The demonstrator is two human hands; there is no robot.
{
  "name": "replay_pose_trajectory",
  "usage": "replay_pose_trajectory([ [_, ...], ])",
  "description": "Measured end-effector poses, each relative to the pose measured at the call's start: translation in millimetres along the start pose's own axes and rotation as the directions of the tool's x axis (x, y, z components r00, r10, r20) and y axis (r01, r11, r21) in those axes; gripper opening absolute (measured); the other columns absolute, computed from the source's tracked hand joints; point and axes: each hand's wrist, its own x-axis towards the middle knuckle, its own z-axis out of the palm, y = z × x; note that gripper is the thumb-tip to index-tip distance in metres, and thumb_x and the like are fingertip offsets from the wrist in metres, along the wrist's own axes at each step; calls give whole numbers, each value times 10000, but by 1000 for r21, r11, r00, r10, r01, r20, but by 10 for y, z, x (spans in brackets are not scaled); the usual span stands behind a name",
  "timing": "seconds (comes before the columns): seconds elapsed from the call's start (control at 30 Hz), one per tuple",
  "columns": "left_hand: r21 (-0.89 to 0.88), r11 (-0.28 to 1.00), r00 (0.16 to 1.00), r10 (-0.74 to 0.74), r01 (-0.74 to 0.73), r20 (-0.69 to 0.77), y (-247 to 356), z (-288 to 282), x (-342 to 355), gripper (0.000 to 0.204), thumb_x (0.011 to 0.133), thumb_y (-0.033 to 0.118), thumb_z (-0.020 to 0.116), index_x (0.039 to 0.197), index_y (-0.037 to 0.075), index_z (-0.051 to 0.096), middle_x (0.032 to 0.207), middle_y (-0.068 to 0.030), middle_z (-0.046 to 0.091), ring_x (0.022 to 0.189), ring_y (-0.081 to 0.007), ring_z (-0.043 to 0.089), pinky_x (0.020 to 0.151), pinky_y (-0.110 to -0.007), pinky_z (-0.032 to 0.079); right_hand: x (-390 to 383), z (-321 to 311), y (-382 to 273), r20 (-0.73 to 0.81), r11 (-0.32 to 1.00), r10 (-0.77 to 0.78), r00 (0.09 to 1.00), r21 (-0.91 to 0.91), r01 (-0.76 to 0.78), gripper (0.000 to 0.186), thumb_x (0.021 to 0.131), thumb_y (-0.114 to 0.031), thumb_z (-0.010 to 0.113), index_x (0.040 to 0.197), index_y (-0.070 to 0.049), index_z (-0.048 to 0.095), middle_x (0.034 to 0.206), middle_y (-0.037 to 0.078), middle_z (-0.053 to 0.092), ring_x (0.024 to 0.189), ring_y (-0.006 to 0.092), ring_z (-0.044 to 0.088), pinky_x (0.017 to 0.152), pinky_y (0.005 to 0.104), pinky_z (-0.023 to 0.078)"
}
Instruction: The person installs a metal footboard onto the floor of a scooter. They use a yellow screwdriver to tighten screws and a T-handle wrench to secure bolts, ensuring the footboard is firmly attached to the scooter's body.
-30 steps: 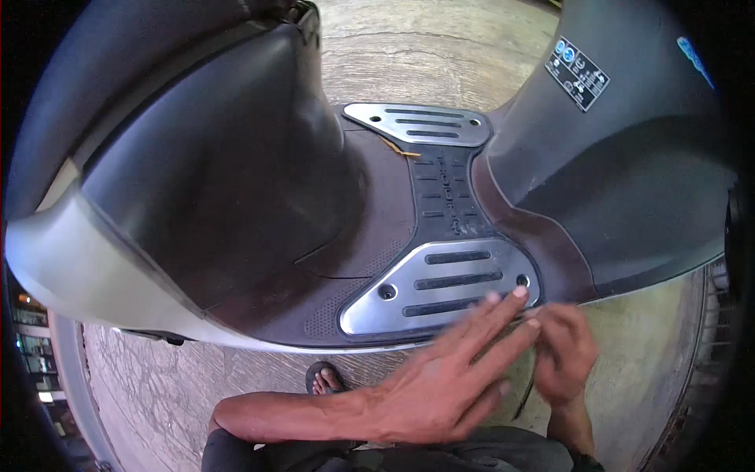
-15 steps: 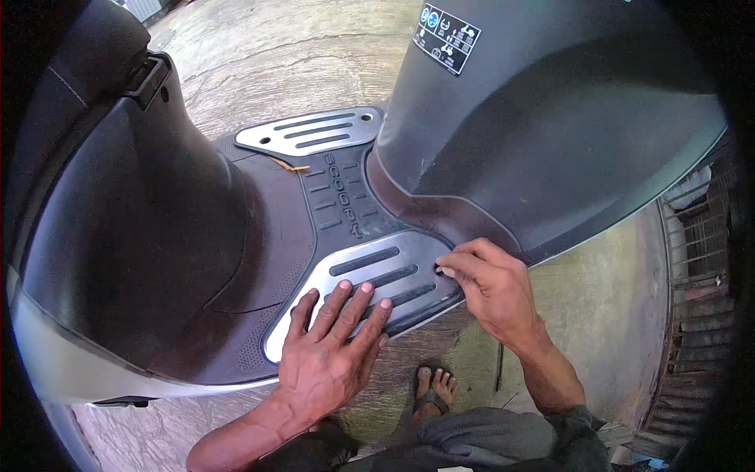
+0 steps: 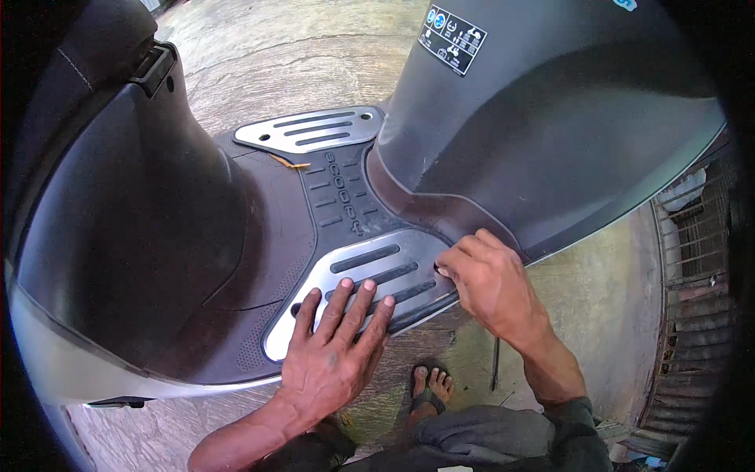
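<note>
My left hand (image 3: 334, 354) lies palm down with spread fingers on the near silver slotted footplate (image 3: 322, 279), partly covering the hole at its left end. My right hand (image 3: 491, 287) is pinched at the hole at that plate's right end; whatever its fingertips hold is hidden. Both plates sit on the scooter's dark floorboard (image 3: 275, 197), joined by a black rubber mat (image 3: 326, 204) with raised lettering. The far plate (image 3: 255, 132) has a hole at each end, and a thin yellowish strip (image 3: 291, 164) lies just beside it.
The seat-side body (image 3: 535, 134) rises at right with a sticker (image 3: 456, 39); the front shield (image 3: 118, 197) rises at left. My sandalled foot (image 3: 429, 397) stands on textured concrete (image 3: 259, 55) near a thin dark rod (image 3: 495, 366). Corrugated sheeting and bars (image 3: 684, 330) are at far right.
Since a second ago the view has shifted. My left hand has moved left onto the plate, and my right hand has gone to the plate's right hole, its fingers now slightly more curled.
</note>
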Motion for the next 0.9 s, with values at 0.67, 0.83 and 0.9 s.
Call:
replay_pose_trajectory([
  [0.67,-97,995,1000,2,0,22,-16,-156,85,488,918,187,694,1390,111,602,1434,-172,578,1366,-378,507,1141,-562,374,-1173,489,254,-83,768,630,772,213,-604,211,978,-232,672,983,-32,606,818,183,681,726,400,688,625,485,540],
  [0.83,-303,950,997,80,-72,15,75,-231,537,364,961,155,644,1302,29,648,1368,-229,617,1335,-421,531,1123,-503,443,-2707,2158,1408,-324,509,782,532,-160,-846,290,951,-222,663,1072,33,597,989,284,634,978,460,634,887,554,482],
  [0.9,-329,940,996,73,-87,-54,85,-97,699,369,962,161,641,1307,29,646,1383,-229,610,1342,-424,524,1131,-507,437,-2890,2318,1555,-289,508,812,507,-79,-858,342,958,-219,652,1143,58,580,1031,290,622,1022,457,621,921,539,472],
])
